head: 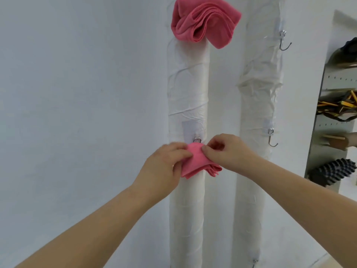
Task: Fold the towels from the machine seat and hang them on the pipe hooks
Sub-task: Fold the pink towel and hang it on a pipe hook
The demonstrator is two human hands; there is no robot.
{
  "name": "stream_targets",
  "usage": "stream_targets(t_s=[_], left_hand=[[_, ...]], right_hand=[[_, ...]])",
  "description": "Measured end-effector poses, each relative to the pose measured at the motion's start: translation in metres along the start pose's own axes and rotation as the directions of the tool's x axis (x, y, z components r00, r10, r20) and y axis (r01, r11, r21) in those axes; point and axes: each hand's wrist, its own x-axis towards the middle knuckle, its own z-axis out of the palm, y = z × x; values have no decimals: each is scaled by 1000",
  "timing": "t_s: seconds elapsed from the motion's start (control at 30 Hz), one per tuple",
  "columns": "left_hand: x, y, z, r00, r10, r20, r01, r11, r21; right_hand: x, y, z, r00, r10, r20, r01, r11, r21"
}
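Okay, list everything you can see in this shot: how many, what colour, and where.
left pipe: one, white, wrapped, upright, centre
right pipe: one, white, wrapped, upright, beside the first
hung towel: one, pink, bunched at the top of the left pipe
held towel: one, pink, folded, against the left pipe
covered hook: one, silver, just above the held towel
upper free hook: one, silver, right pipe
lower free hook: one, silver, right pipe
shelf: one, grey, right edge, holding dark and yellow items
left hand: grips the held towel
right hand: pinches the held towel
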Motion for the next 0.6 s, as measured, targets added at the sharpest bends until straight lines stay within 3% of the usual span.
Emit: stream_targets(t_s=[0.07, 0.13, 0.27, 0.4, 0.6], left_hand=[[-2, 4, -1, 995, -29, 95, 31, 999, -17], [-5, 8, -3, 976, -139, 169, 160, 981, -114], [-14, 9, 0, 927, -288, 242, 353, 886, -299], [-27, 13, 12, 922, -299, 247, 378, 831, -407], [-39, 21, 28, 935, -259, 241, 327, 893, -308]], right_hand=[[-2, 2, 4, 1000, -20, -22, 22, 995, 101], [-5, 5, 8, 998, -52, -21, 55, 988, 147], [-14, 10, 10, 997, -8, 76, -13, 961, 277], [-22, 14, 13, 991, 19, 136, -80, 885, 458], [-41, 17, 38, 998, 41, 48, -62, 789, 612]])
